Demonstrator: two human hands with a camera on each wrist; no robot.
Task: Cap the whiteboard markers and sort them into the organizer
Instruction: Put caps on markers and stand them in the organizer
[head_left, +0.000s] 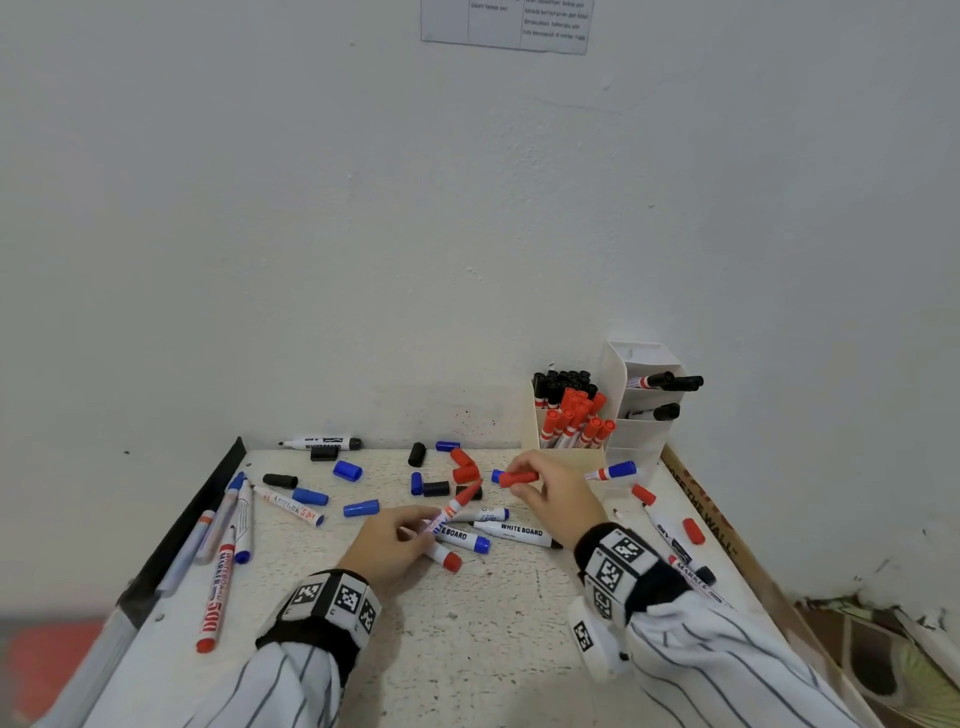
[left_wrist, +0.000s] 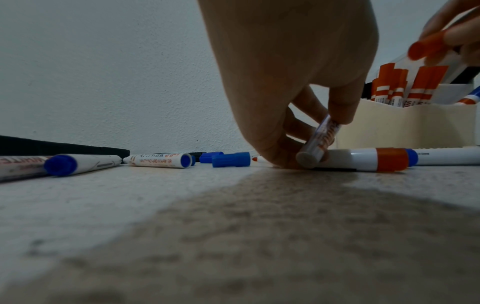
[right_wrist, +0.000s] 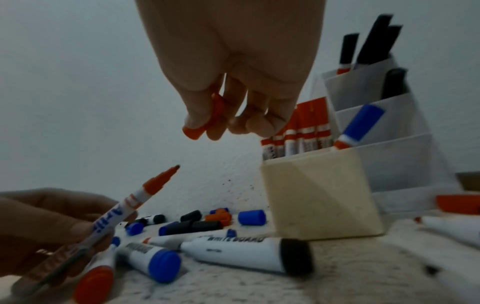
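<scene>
White wall (head_left: 260, 208) — speckled table (head_left: 493, 623) beneath

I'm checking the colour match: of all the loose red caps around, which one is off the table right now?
The red cap pinched in the right hand, held above the table near the uncapped red marker in the left hand. The other red caps lie flat.
</scene>
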